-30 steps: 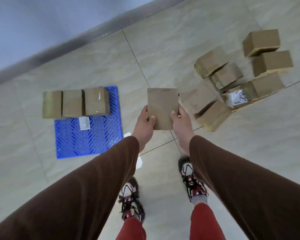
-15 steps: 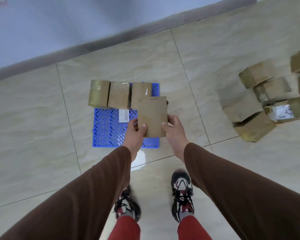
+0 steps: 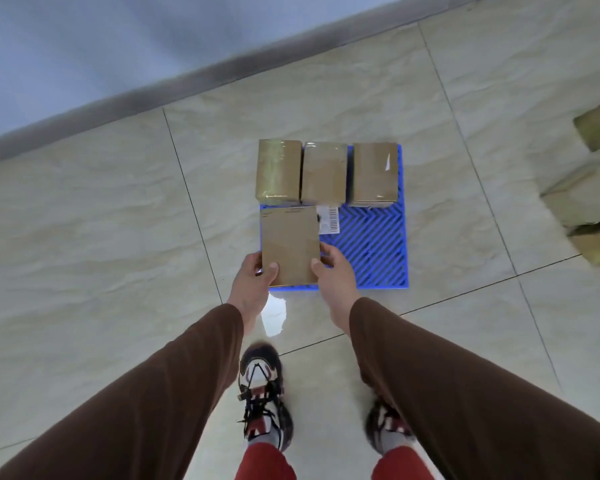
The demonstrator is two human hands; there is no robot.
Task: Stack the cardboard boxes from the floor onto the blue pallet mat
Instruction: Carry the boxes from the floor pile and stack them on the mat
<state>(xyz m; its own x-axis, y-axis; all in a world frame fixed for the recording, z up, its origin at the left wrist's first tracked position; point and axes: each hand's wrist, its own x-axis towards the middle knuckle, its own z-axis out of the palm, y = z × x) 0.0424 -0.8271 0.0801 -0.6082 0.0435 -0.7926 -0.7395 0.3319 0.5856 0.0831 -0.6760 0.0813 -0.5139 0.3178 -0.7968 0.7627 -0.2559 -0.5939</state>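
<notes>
head view: vs half a second back, the held cardboard box (image 3: 289,245) has shifted from over the mat's right part to its front-left corner; the row of three boxes now sits centre frame, and the floor pile has slid to the right edge of frame; left hand (image 3: 253,285) grips the box's near-left corner, thumb curled over the top face; right hand (image 3: 333,271) grips the near-right edge, thumb on top, fingers down the side; whether the box already rests on the blue pallet mat (image 3: 371,244) or hangs just above it cannot be told; its left edge lines up with the mat's left edge, its far edge sits just beside the left box (image 3: 278,172); middle box (image 3: 324,173) and right box (image 3: 374,174) fill the rest of the mat's far side, close together; a white barcode label (image 3: 329,220) hangs at the middle box's front, just beside the held box's right corner; bare mat shows to the right of the held box, in front of the middle and right boxes; remaining floor boxes (image 3: 589,199) lie well apart at right, blurred; both shoes stand on the tile floor (image 3: 101,237) near the mat's front edge; wall skirting runs behind the mat, tile between them.
</notes>
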